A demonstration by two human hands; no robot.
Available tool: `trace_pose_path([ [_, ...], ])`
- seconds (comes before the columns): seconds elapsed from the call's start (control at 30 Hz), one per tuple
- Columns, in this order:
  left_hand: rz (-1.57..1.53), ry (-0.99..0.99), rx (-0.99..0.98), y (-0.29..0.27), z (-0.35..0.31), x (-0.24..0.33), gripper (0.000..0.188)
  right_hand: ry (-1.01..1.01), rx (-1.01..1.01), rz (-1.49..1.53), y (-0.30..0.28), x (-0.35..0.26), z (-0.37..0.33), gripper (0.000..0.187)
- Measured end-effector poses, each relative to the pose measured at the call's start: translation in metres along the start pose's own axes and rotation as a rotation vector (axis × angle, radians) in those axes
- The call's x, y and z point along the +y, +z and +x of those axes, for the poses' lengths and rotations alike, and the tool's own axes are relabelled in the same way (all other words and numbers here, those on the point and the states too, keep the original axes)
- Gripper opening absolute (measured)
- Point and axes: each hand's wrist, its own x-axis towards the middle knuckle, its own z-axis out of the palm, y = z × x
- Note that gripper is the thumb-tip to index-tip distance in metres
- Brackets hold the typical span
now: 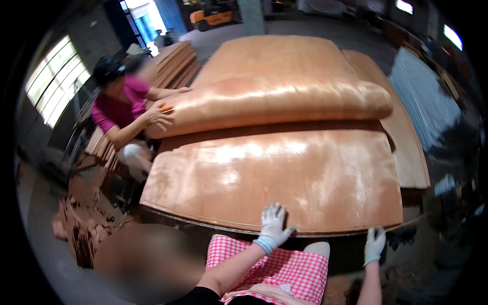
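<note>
A wide stack of thin reddish-brown wood veneer sheets (284,178) lies before me, its near edge bowed toward my body. Across the stack, a large sheet is folded back into a thick roll (274,104). My left hand (275,226), in a white glove with a pale blue cuff, rests on the near edge, fingers stretched out and open. At the near right corner, my gloved right hand (374,245) is closed at the edge. A thin veneer strip (406,222) sticks out beside its fingertips; the grip is partly hidden.
At the left, a person in a magenta shirt (118,109) has both hands at the roll's end, with a small orange object (165,108) in one. Veneer scraps (84,229) are heaped lower left. More boards (175,63) stand behind; another sheet stack (401,137) lies right.
</note>
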Motion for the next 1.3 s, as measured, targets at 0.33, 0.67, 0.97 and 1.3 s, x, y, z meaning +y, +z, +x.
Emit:
trace_pose_path([
  [0.33, -0.623, 0.218, 0.226, -0.085, -0.099, 0.013, 0.035, -0.037, -0.892, 0.493, 0.123, -0.16, -0.167, 0.019],
  [0.67, -1.182, -0.311, 0.207, -0.101, -0.174, -0.022, 0.025, -0.035, -1.078, 0.475, 0.153, -0.222, -0.239, 0.011],
  [0.97, -1.357, -0.356, 0.153, -0.086, -0.171, -0.022, 0.015, 0.121, -1.139, 0.478, 0.155, -0.215, -0.233, 0.028],
  [1.3, -1.685, -0.478, 0.104, -0.078, -0.172, -0.024, 0.015, 0.164, -1.132, 0.586, 0.153, -0.207, -0.238, 0.053],
])
